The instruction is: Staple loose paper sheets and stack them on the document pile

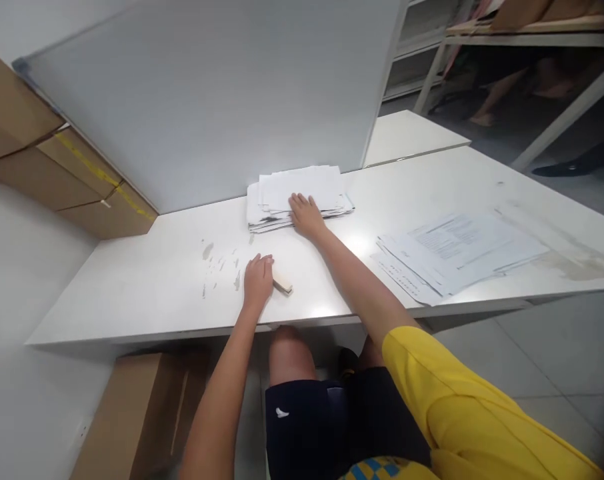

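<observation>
My right hand (306, 216) lies palm down with fingers spread on the front part of a stack of white papers (302, 185). The stack has uneven edges and sits against the upright white board. Lower and to the left, my left hand (259, 279) rests on the table, palm down, its fingers slightly bent and a little apart. Right beside its thumb side is a small pale beige bar (283, 282); its upper end is partly hidden by the hand, and its exact kind does not show.
Loose printed sheets (457, 250) lie on the right of the white table (147, 287). A white board (232, 100) stands along the back. Cardboard boxes (82, 173) are stacked at left, and another box (127, 407) is below the table. A person's leg (499, 97) shows at far right.
</observation>
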Motion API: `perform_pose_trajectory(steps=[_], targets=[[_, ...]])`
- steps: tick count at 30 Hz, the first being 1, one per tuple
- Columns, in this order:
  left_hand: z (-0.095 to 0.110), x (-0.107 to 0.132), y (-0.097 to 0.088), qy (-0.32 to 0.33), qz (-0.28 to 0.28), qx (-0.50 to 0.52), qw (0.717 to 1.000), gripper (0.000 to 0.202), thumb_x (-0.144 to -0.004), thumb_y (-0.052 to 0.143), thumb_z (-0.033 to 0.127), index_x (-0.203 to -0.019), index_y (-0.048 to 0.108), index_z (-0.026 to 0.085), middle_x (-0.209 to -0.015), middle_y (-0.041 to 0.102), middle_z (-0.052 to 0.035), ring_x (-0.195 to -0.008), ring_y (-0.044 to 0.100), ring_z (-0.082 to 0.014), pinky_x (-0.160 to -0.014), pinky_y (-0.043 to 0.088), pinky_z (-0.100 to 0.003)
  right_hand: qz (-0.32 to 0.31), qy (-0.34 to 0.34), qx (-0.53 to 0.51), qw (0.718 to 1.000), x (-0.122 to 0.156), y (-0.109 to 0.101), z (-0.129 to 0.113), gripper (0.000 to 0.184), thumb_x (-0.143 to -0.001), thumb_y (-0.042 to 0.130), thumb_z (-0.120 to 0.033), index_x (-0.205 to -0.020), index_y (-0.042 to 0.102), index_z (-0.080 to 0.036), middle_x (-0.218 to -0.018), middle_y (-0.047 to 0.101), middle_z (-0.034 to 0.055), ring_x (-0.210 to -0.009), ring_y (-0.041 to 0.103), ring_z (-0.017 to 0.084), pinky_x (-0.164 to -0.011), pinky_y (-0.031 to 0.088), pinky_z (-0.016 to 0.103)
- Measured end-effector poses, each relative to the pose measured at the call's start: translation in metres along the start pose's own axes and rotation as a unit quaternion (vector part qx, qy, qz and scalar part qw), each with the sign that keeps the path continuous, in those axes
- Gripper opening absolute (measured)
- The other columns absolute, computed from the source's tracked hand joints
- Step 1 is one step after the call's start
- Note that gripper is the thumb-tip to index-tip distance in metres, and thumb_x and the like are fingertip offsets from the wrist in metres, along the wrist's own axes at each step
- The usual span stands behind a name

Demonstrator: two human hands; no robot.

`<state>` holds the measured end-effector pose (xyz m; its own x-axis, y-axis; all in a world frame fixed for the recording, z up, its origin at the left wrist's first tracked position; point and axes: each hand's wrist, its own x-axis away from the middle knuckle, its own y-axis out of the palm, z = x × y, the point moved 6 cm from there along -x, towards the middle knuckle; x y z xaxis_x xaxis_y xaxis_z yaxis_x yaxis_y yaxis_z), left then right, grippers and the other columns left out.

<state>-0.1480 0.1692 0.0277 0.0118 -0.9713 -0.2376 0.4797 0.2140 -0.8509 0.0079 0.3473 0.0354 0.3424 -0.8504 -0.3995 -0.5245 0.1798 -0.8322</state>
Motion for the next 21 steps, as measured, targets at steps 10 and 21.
perform_pose_trajectory(steps=[10,21], targets=[[-0.008,-0.014,-0.004,0.012,0.017,0.012,1.000,0.048,-0.100,0.026,0.032,-0.104,0.072,0.019,-0.125,0.071,-0.0062,-0.135,0.052,-0.0245,-0.118,0.038,-0.042,0.088,-0.048,0.008,0.995,0.012,-0.016,-0.010,0.047,-0.105,0.025,-0.032,-0.131,0.057,-0.011,-0.148,0.051,0.0147,-0.142,0.037,0.026,-0.123,0.012,0.049],[-0.011,-0.021,-0.003,0.009,0.015,0.038,0.999,0.047,-0.098,0.026,0.034,-0.099,0.071,0.020,-0.125,0.071,-0.0063,-0.135,0.052,-0.0255,-0.118,0.037,-0.042,0.017,-0.003,0.011,1.000,0.035,-0.011,-0.017,0.054,-0.094,0.038,-0.012,-0.147,0.039,0.000,-0.161,0.031,0.0196,-0.150,0.026,0.030,-0.124,0.012,0.050]])
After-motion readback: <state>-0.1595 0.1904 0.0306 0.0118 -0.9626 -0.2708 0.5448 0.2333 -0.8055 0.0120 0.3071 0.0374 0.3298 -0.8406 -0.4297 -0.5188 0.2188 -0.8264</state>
